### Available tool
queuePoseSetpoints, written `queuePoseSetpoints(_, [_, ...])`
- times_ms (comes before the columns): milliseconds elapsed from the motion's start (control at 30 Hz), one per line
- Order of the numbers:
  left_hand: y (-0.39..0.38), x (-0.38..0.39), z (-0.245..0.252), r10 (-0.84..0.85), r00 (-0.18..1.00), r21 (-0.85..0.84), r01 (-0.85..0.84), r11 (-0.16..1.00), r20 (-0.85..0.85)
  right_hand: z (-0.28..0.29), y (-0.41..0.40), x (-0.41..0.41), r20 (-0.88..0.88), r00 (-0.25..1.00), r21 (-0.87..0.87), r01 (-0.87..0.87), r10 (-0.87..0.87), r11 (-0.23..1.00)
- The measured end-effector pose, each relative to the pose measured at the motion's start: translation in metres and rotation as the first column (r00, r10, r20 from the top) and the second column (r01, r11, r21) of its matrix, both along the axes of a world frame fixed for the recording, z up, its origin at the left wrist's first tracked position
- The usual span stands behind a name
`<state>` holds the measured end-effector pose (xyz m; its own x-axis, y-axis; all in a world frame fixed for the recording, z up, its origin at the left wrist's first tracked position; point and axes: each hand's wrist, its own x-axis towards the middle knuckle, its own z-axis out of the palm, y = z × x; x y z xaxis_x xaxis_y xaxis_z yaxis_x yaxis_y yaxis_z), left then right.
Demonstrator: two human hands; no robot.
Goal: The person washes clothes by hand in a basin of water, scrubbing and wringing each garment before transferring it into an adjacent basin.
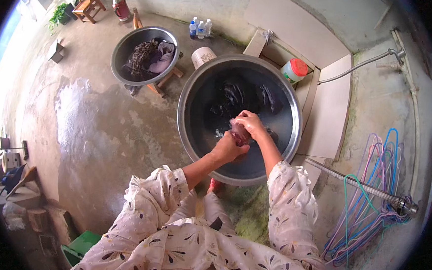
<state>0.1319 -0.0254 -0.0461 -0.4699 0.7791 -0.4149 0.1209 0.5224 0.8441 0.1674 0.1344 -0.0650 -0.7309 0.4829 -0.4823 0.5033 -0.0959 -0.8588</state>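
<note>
A large metal basin [182, 122] of dark water stands before me. Over it, my left hand [229, 147] and my right hand [249, 123] both grip a wet, reddish-purple cloth [240, 133], bunched between them. The left hand is nearer to me, the right a little farther off. Folds of dark fabric [234, 93] break the surface beyond my hands, and another dark piece [270, 97] shows to the right. How much cloth lies under the water is hidden.
A smaller metal basin [117, 67] with clothes rests on a wooden stool [171, 76]. Behind the large basin are a white plastic basket [203, 56], a red-lidded jar [295, 70] and several bottles [201, 29]. Coloured hangers [367, 211] hang from a metal pole [357, 184] at right.
</note>
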Motion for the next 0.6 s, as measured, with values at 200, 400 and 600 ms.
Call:
queuePoseSetpoints(200, [-0.009,-0.002,-0.004,-0.055,0.996,-0.211,0.038,0.977,-0.075,-0.008,-0.037,-0.013,0.208,0.976,0.527,-0.174,0.072,0.832])
queuePoseSetpoints(400, [-0.015,0.002,-0.049,-0.123,0.979,-0.269,0.077,0.96,-0.161,-0.019,-0.074,-0.028,0.373,0.927,0.584,-0.259,0.029,0.769])
queuePoseSetpoints(600, [-0.019,0.007,-0.08,0.073,0.992,-0.388,-0.107,0.916,-0.101,-0.069,-0.078,-0.015,0.3,0.924,0.559,0.032,-0.238,0.829])
